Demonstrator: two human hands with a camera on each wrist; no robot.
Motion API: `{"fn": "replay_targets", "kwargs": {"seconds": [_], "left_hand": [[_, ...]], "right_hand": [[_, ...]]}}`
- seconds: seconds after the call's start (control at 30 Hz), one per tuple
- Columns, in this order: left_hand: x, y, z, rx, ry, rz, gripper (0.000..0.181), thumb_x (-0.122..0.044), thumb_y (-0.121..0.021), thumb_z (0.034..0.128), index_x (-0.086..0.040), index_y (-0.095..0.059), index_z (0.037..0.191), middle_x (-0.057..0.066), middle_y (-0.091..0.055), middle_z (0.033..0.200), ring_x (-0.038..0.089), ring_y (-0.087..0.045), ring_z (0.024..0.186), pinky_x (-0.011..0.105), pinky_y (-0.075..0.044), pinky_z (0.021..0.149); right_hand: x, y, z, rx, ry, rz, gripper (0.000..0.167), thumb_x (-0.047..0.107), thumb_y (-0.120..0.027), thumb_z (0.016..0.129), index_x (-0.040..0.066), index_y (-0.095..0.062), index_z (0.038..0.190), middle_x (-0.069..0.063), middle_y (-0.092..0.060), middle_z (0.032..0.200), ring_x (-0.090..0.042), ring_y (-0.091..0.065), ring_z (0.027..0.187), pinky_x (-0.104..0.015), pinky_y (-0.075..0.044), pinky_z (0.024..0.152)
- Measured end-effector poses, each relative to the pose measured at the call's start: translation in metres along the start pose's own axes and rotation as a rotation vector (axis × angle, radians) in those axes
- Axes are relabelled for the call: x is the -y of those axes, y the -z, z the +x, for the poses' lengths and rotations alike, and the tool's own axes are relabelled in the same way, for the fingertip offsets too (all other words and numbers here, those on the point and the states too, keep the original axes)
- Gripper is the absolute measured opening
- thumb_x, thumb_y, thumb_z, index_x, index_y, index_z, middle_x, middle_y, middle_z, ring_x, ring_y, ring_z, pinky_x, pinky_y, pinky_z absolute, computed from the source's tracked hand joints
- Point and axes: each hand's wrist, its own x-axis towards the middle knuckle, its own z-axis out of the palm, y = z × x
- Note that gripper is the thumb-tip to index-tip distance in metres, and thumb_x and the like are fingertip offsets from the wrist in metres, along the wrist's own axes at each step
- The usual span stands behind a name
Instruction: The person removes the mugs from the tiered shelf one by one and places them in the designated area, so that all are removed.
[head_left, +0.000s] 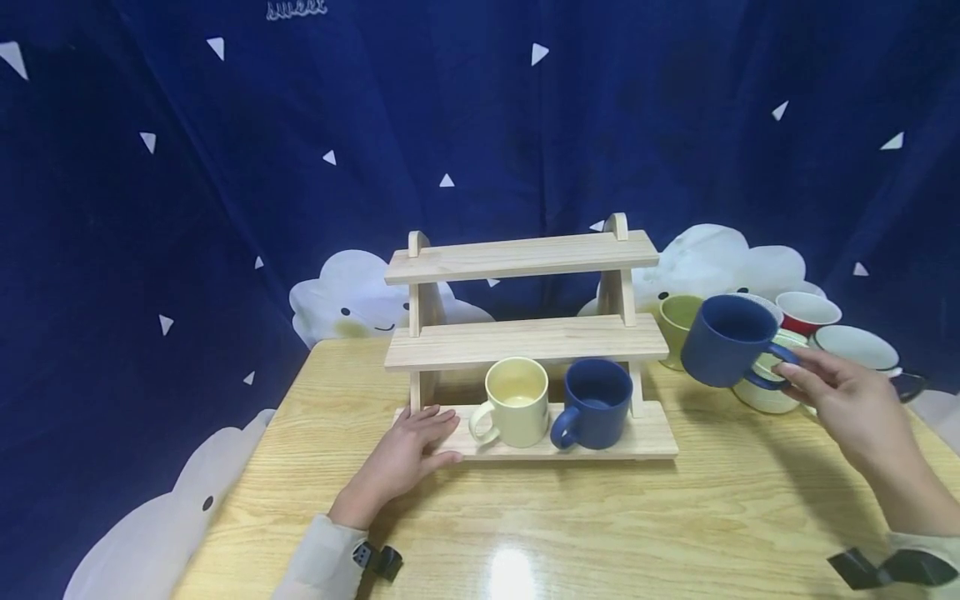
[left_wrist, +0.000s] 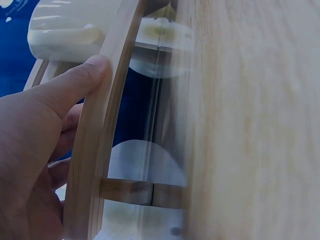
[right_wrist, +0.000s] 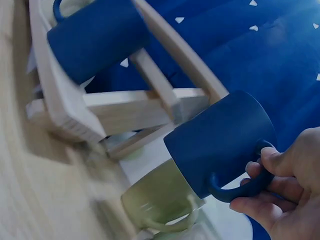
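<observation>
By its handle my right hand (head_left: pixel 862 408) grips a blue mug (head_left: pixel 722 343), held in the air right of the rack; the right wrist view shows fingers and thumb around that handle. My left hand (head_left: pixel 408 450) rests on the left end of the bottom shelf of a three-tier wooden rack (head_left: pixel 525 340), its thumb along the front edge in the left wrist view. On that bottom shelf stand a pale yellow mug (head_left: pixel 517 404) and another blue mug (head_left: pixel 597 404), both upright with handles toward the front left.
Behind the held mug, several cups crowd the table's right side: a green mug (head_left: pixel 678 321), a red cup with white inside (head_left: pixel 808 312), a wide white cup (head_left: pixel 855 346) and a cream cup (head_left: pixel 767 392). A dark blue curtain (head_left: pixel 480 108) hangs behind the wooden table (head_left: pixel 555 517).
</observation>
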Motion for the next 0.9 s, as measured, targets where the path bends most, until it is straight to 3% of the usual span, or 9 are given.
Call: {"fn": "replay_targets", "kwargs": {"seconds": [0.17,0.37,0.5,0.7,0.9], "left_hand": [[0.001,-0.001,0.000,0.005,0.005,-0.012,0.062,-0.050,-0.067,0.0868,-0.010,-0.061,0.134,0.003,-0.057,0.138,0.035,-0.046,0.132,0.063,-0.024,0.111],[0.000,-0.001,-0.001,0.007,0.009,-0.020,0.063,-0.051,-0.067,0.0866,-0.010,-0.061,0.134,0.003,-0.057,0.138,0.035,-0.046,0.132,0.064,-0.024,0.111],[0.000,0.000,0.000,0.001,0.004,-0.015,0.063,-0.051,-0.067,0.0862,-0.010,-0.061,0.133,0.004,-0.057,0.138,0.035,-0.046,0.132,0.064,-0.024,0.110],[0.000,0.000,0.000,0.006,0.012,-0.027,0.062,-0.050,-0.068,0.0863,-0.010,-0.061,0.134,0.004,-0.057,0.138,0.035,-0.046,0.132,0.062,-0.021,0.112],[0.001,0.000,0.000,0.010,0.017,-0.032,0.063,-0.052,-0.066,0.0870,-0.010,-0.061,0.134,0.003,-0.056,0.138,0.035,-0.045,0.133,0.062,-0.022,0.112]], "right_hand": [[-0.013,-0.005,0.001,0.013,-0.059,-0.050,0.053,0.027,-0.062,0.098,-0.012,-0.051,0.133,0.031,-0.062,0.086,0.011,-0.062,0.073,-0.010,-0.052,0.061],[-0.027,-0.008,0.002,0.038,-0.053,-0.230,0.054,0.035,-0.059,0.099,-0.009,-0.056,0.130,0.018,-0.069,0.084,0.011,-0.058,0.070,-0.013,-0.046,0.056],[-0.036,-0.010,0.002,0.055,-0.012,-0.244,0.050,0.033,-0.060,0.099,-0.009,-0.059,0.126,0.007,-0.072,0.083,0.015,-0.054,0.072,-0.013,-0.043,0.058],[-0.047,-0.013,0.003,0.049,0.012,-0.312,0.049,0.036,-0.060,0.098,-0.005,-0.062,0.125,-0.005,-0.074,0.090,0.021,-0.041,0.080,-0.024,-0.038,0.065],[-0.054,-0.018,0.004,0.054,-0.006,-0.294,0.051,0.035,-0.060,0.098,-0.007,-0.060,0.127,-0.001,-0.073,0.091,0.019,-0.046,0.077,-0.016,-0.039,0.063]]}}
